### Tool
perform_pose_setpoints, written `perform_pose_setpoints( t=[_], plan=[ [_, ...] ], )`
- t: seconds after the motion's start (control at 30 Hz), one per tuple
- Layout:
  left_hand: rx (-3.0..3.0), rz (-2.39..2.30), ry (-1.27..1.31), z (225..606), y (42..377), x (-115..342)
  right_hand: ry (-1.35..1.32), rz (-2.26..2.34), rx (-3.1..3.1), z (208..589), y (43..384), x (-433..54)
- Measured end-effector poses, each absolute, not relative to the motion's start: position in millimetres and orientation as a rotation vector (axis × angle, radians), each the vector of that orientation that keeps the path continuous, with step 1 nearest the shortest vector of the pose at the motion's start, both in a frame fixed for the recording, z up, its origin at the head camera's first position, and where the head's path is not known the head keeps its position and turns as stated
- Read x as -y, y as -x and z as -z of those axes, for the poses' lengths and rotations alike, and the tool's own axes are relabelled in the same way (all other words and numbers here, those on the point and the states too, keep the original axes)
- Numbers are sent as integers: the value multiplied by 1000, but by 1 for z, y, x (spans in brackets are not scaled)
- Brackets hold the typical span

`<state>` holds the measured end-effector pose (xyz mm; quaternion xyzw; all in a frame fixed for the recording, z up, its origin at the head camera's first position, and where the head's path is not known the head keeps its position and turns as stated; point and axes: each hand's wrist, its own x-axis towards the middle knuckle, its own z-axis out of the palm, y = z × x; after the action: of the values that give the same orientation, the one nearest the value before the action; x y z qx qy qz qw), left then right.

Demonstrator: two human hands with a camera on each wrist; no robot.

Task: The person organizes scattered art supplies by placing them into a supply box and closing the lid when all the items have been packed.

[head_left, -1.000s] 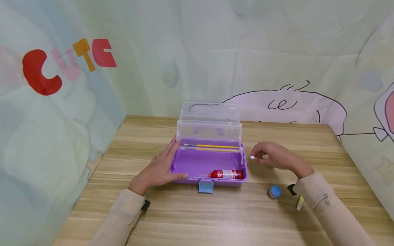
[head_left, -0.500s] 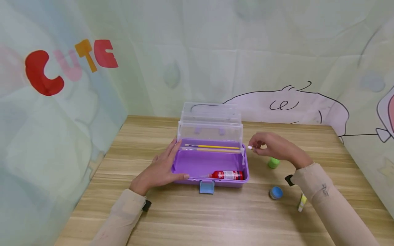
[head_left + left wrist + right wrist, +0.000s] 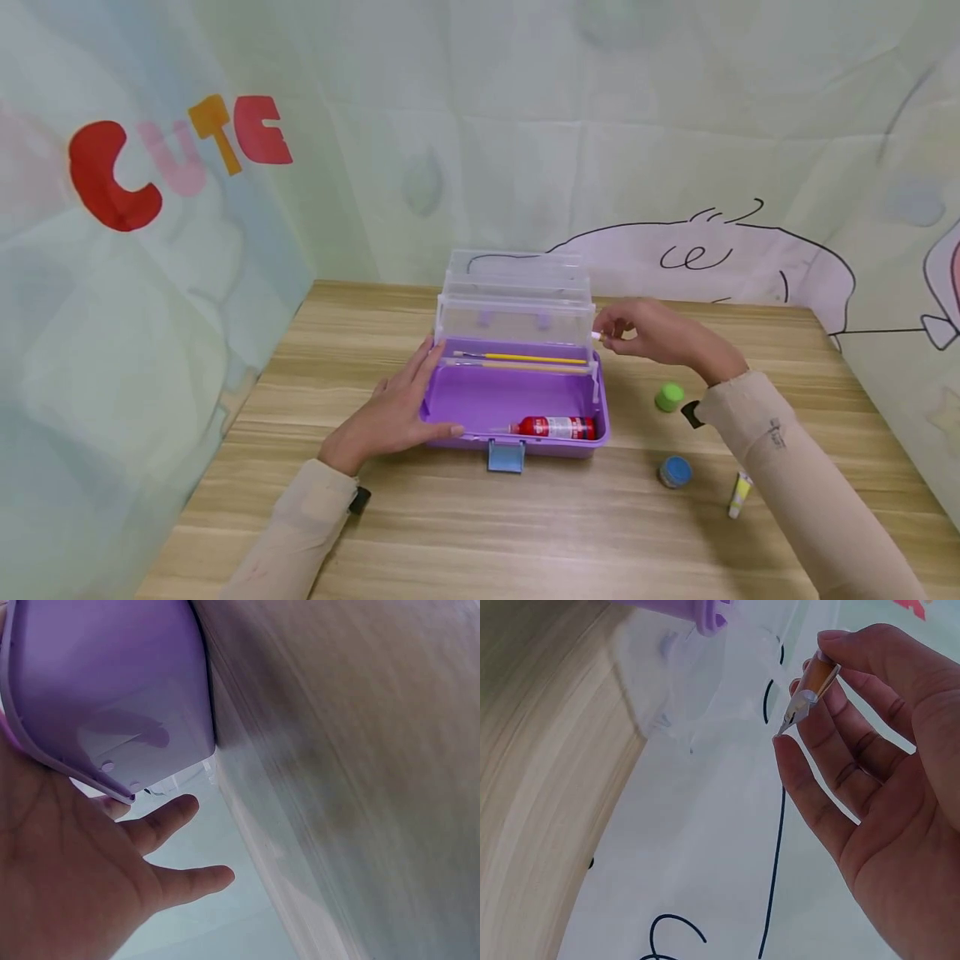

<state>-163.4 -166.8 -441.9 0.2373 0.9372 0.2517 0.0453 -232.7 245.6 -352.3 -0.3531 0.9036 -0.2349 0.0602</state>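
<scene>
The left hand [image 3: 390,417] lies along the near-left corner of a purple box [image 3: 555,451], its fingers long and spread, the thumb reaching over the front rim; in the left wrist view the palm meets the rim and two fingers jut out straight beyond the wall. The right hand [image 3: 648,329] pinches a small tube [image 3: 821,677] between thumb and fingertips, its side orange and one end flat and silvery, and holds it just right of the box's raised clear lid [image 3: 517,287]. To the right of the left fingers, across the back of the box, run a yellow-handled brush [image 3: 534,359] and a pale-handled brush [image 3: 525,367]; whether they lie on a tray or on the box floor I cannot tell. Between the two hands, along the inner front wall, a red bottle [image 3: 558,427] lies on its side, its nozzle toward the left thumb. A blue latch [image 3: 506,457] hangs from the front, right of that thumb. On the bench [image 3: 450,533], nearer the person than the right hand, stand a green-topped jar [image 3: 670,397] and, closer still, a blue-topped jar [image 3: 676,472]; a yellow tube [image 3: 739,496] lies beside the right forearm.
</scene>
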Motion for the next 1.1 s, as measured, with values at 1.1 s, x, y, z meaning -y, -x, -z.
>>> perform_pose_setpoints(
  t=[1.1],
  plan=[
    [-2869,-753,-706,442,162,166,1218,617,-2750,323,276,-205]
  ],
)
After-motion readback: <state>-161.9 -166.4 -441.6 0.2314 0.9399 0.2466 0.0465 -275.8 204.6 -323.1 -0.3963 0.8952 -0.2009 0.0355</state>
